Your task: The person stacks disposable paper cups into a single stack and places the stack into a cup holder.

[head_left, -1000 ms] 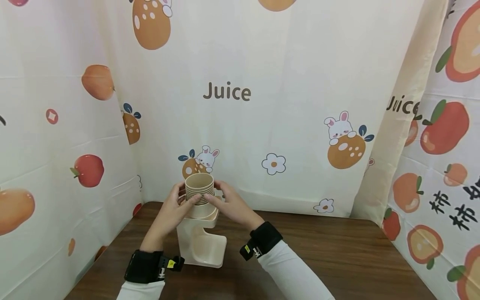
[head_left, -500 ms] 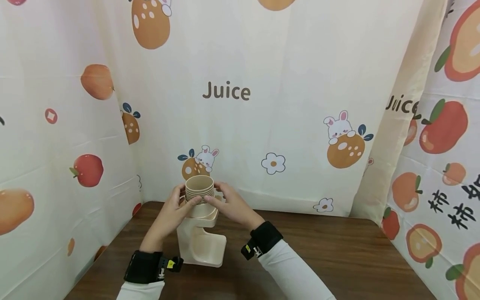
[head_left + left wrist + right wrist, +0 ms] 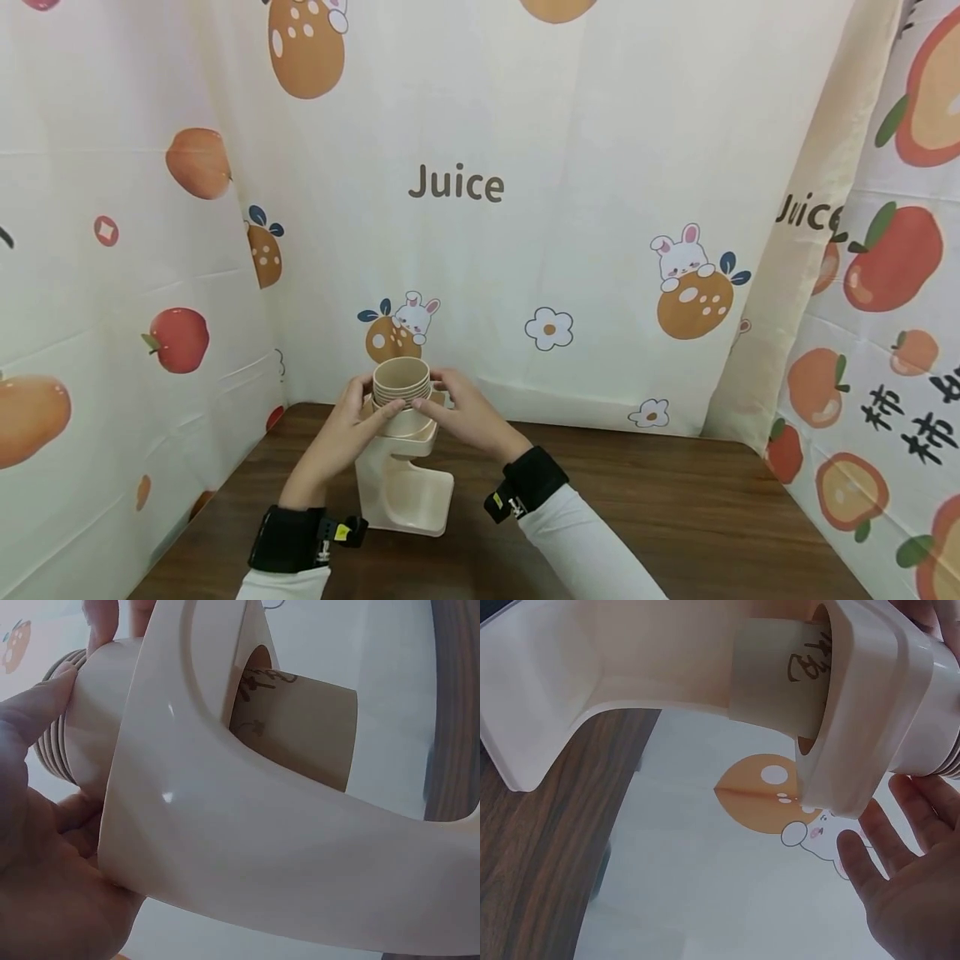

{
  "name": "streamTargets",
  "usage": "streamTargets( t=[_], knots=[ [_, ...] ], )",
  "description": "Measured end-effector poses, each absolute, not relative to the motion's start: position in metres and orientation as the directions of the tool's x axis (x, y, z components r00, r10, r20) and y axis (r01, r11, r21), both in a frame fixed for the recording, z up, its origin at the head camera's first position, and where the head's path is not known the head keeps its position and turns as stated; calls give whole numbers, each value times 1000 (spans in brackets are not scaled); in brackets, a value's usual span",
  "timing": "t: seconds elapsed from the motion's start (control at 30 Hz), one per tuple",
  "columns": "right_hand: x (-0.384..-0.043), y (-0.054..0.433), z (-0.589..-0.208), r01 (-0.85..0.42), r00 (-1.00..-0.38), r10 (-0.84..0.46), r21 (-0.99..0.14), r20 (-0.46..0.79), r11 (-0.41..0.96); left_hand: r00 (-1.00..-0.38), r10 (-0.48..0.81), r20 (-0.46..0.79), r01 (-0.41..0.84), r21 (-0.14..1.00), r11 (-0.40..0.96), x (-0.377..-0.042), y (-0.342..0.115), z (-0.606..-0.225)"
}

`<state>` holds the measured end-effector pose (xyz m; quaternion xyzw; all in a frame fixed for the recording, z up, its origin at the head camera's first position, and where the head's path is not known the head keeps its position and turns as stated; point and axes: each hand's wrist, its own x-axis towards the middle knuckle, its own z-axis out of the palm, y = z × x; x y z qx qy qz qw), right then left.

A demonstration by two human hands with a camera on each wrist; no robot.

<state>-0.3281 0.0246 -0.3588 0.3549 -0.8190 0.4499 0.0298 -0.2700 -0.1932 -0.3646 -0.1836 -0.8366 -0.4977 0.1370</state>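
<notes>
A stack of beige paper cups (image 3: 402,379) stands upright in the round top collar of a cream plastic cup holder (image 3: 420,500). My left hand (image 3: 347,427) holds the stack from the left, its thumb against the stacked rims. From the right, my right hand (image 3: 471,415) grips the same stack, thumb in front and fingers partly hidden behind. Below the holder's opening, the lowest paper cup (image 3: 304,731) sticks out in the left wrist view. Brown markings show on that protruding cup (image 3: 772,675) in the right wrist view.
The holder stands on a dark brown wooden table (image 3: 600,500), left of its middle. A printed fruit curtain (image 3: 480,250) rises behind the table, and similar cloth hangs on both sides. Each wrist wears a black strap (image 3: 288,537) with a small device.
The stack has sunk lower into the holder, with fewer rims showing above the thumbs. Both hands have moved slightly down with it. The holder has stayed in place.
</notes>
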Motion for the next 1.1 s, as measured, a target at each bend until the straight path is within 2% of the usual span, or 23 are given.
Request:
streamTargets(
  t=[0.27,0.5,0.63,0.9,1.1],
  knots=[
    [-325,26,-359,-601,-743,-567,-727,355,332,-906,160,392,421,791,443,-268,-193,-365],
    [-324,28,-362,-643,-716,-580,-689,388,333,-920,103,377,376,780,501,-265,-190,-369],
    [-321,33,-361,-651,-704,-599,-683,380,331,-910,79,406,384,760,525,-258,-188,-373],
    [-318,54,-369,-603,-744,-591,-697,313,389,-880,66,469,425,720,548,-240,-185,-376],
    [-313,71,-373,-598,-745,-597,-693,297,402,-858,63,510,450,685,572,-224,-183,-376]
  ],
)
